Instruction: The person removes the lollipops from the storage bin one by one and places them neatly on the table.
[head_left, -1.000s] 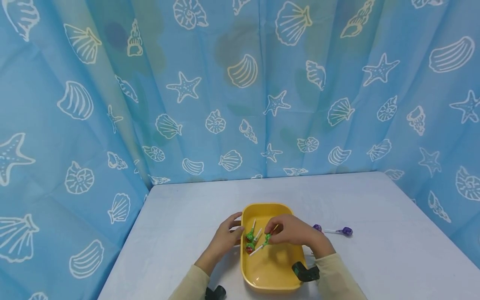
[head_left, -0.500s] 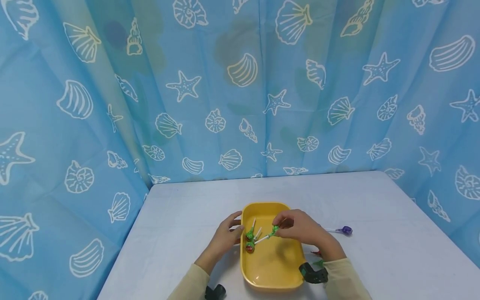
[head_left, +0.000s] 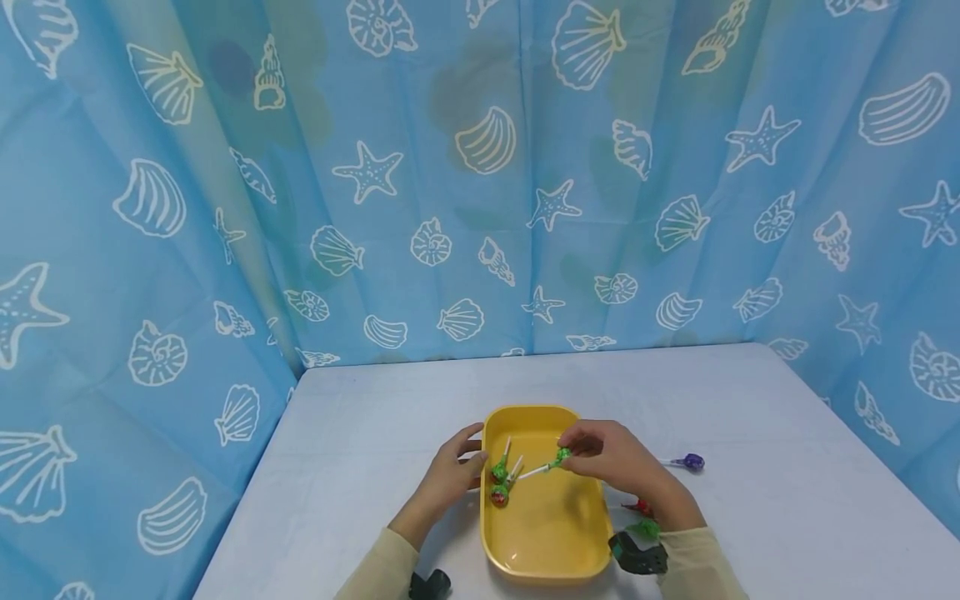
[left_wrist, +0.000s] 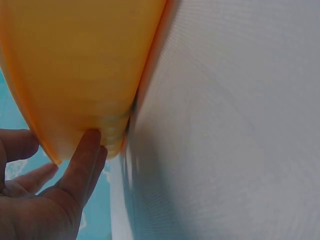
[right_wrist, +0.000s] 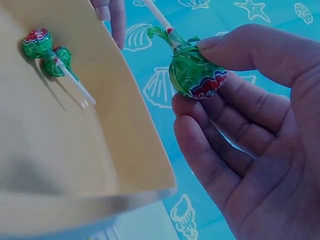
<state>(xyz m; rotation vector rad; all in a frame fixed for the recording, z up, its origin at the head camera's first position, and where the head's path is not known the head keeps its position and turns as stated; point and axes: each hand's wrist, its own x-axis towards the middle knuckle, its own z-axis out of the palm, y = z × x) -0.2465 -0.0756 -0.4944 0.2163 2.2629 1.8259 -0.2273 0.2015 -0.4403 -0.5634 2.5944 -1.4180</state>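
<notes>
My right hand [head_left: 618,462] pinches a green-wrapped lollipop [right_wrist: 190,75] by its head, thumb on one side and fingers on the other. Its white stick slants down to the left over the yellow tray [head_left: 555,546]. Two more lollipops with green wrappers, one nearer [head_left: 500,496] and one farther [head_left: 499,472], lie inside the tray by its left wall. On the tray's outer left side rests my left hand [head_left: 450,471], its fingers fairly straight and spread against the wall. The left wrist view shows those fingertips [left_wrist: 92,135] touching the plastic.
Right of the tray, a purple lollipop [head_left: 693,462] lies on the white table [head_left: 750,417]. A red wrapper [head_left: 640,506] and a green one [head_left: 647,528] show beside my right wrist, partly covered. A blue curtain [head_left: 420,208] with shell prints hangs behind the table.
My right hand has moved right with the lollipop, away from the two in the tray. Red and green wrappers on the table have come into sight. My left hand stays put.
</notes>
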